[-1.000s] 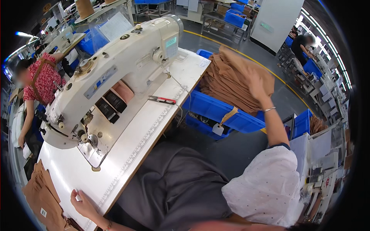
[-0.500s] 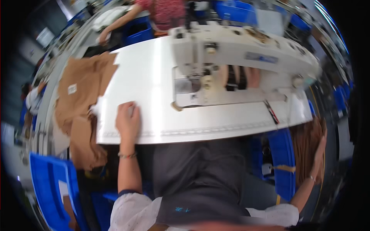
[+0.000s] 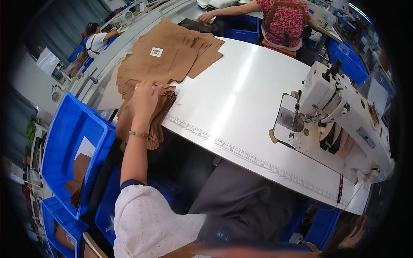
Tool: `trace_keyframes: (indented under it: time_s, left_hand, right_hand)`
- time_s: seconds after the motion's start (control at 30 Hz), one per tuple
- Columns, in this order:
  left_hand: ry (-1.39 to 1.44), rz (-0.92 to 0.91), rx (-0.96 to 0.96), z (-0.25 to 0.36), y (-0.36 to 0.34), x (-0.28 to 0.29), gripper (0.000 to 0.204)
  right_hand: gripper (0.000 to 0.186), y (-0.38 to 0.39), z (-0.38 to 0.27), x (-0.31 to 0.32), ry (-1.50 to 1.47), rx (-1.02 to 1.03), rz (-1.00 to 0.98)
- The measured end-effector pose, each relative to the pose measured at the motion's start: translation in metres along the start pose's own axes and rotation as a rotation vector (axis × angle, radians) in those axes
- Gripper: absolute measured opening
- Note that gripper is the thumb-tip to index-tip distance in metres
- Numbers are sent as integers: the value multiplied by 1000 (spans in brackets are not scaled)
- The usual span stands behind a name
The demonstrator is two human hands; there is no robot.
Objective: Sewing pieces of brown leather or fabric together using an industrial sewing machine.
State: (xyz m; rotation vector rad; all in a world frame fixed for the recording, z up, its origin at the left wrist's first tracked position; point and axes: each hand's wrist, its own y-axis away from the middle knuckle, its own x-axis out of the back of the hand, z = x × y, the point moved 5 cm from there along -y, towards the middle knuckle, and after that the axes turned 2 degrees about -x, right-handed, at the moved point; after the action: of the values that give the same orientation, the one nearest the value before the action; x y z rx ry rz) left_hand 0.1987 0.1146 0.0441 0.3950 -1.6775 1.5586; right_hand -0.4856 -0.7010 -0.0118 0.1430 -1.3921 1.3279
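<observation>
Two groups of brown fabric pieces lie at the left of the white sewing table (image 3: pixel 219 94). The flat stack (image 3: pixel 148 60) bears a small pale label; the bunched pieces (image 3: pixel 127 114) hang over the table's near edge. My left hand (image 3: pixel 145 101), with a beaded bracelet, is on the bunched pieces, its fingers bent and pinching at their upper edge. How many layers it grips is hidden. At the lower right rim, my right hand (image 3: pixel 353 234) rests against more brown pieces (image 3: pixel 342 228) beside the table, fingers stretched out, dim and partly cut by shadow.
A white sewing machine (image 3: pixel 340 99) stands at the table's right, dark and tan strips beneath its arm. A ruler strip (image 3: pixel 249 159) runs along the near edge. Blue bins (image 3: pixel 60 137) hold brown pieces at the left. A person in red (image 3: pixel 284 21) works across the table.
The view has swung left. My left hand has gone from the bare tabletop near the front edge to the brown pieces. My right hand stays by the pieces at the right.
</observation>
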Motion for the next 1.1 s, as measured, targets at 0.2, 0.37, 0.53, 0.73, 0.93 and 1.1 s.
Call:
trace_keyframes:
  time_s: [0.2,0.37,0.53,0.73,0.93,1.1]
  left_hand:
    - [-59,-328,127,-36,-38,-69,28]
    - [234,-327,331,-68,-60,-75,26]
    - [734,-410,205,48,-50,-52,24]
    - [581,-579,-392,225,57,8,17]
    - [645,-500,-457,218,86,32,23]
    - [327,-180,-31,65,52,34,20]
  right_hand:
    - [48,-47,-67,33,396,-34,-48]
    - [53,-66,-129,50,84,45,101]
    - [49,-117,-268,75,-163,289,98]
    - [47,-158,-463,100,-819,549,-121]
    - [61,-180,-596,106,-990,748,-222]
    - [50,-179,-590,90,-921,662,-155]
